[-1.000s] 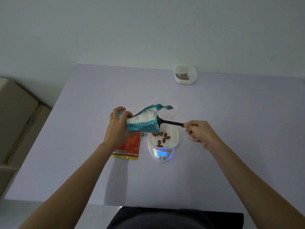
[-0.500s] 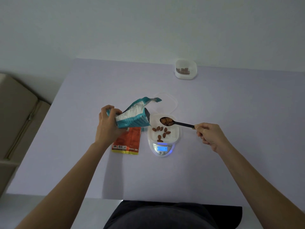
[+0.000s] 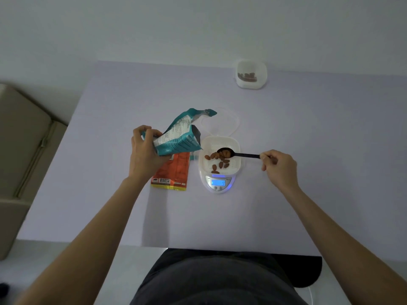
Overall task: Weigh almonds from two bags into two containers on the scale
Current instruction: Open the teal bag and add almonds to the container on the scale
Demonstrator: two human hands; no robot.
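Just the one head view here, looking down at a pale purple table [image 3: 319, 133]. The left hand [image 3: 143, 156] is gripping a teal bag [image 3: 179, 138] by its bottom end, fingers curled round it. The bag is tipping sideways in the air, with its torn-open mouth pointing right, toward the scale. Under that hand, an orange bag [image 3: 174, 173] is lying flat on the table, just left of the scale.

The right hand [image 3: 279, 167] is pinching the end of a black spoon [image 3: 242, 154] between thumb and fingertips. The spoon's bowl is hanging over the white container [image 3: 236, 143] and has a few almonds in it, and some look like they're sliding off its left edge. More almonds [image 3: 221, 165] are lying loose in the bottom of that container.

The container is sitting on a small white scale [image 3: 207, 185]. The scale's screen [image 3: 218, 183] is glowing blue, but I can't read the number properly. A clear lid [image 3: 233, 119] is lying on the table right behind the scale.

A second container [image 3: 251, 83] with almonds in it is sitting at the far right of the table, well apart from everything else. A beige couch [image 3: 24, 146] is showing off to the left.
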